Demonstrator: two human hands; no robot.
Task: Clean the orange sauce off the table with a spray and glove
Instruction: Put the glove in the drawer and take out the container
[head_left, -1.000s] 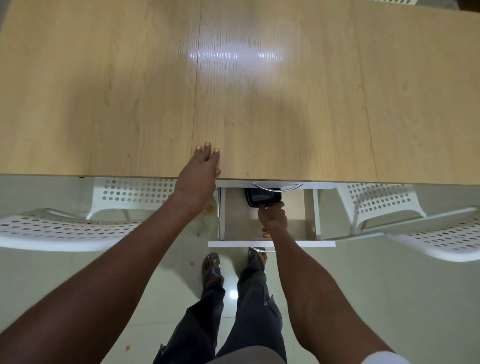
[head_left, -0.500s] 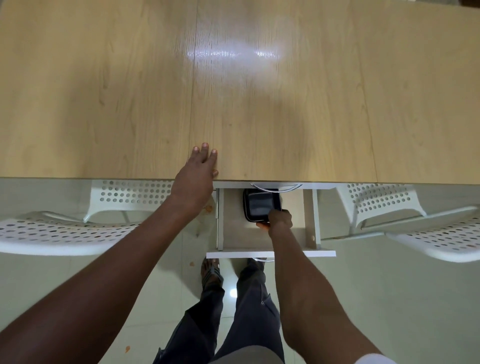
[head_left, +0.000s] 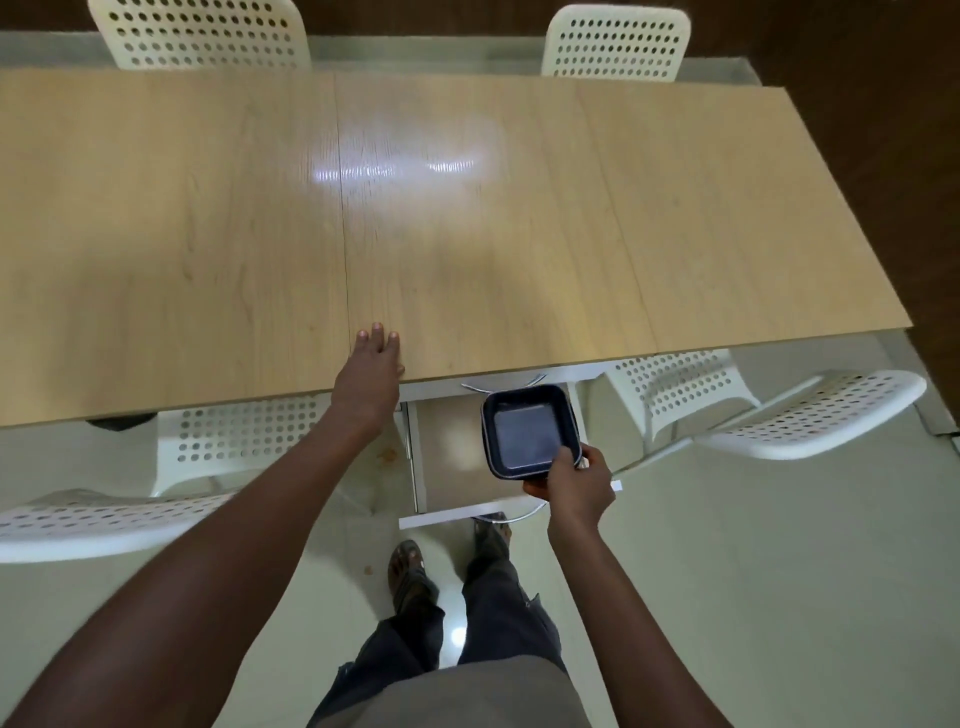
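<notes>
No orange sauce showing on the table (head_left: 467, 249) top; we're only seeing orange spots on the floor (head_left: 385, 455) by the drawer (head_left: 452, 457). We're pinching a dark square tray (head_left: 530, 431) at its near rim with the right hand (head_left: 579, 486), lifting it clear over the open drawer. Left hand (head_left: 371, 376) is lying flat-fingered on the table edge, probably bracing. Spray and glove aren't in view; drawer's back is hiding under the tabletop.

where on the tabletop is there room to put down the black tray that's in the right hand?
Nearly all of the table is bare: the middle panel past the left hand, and the right panel above the white chairs. The near edge by that resting hand is taken. The right hand holds the black tray over the open drawer.
</notes>
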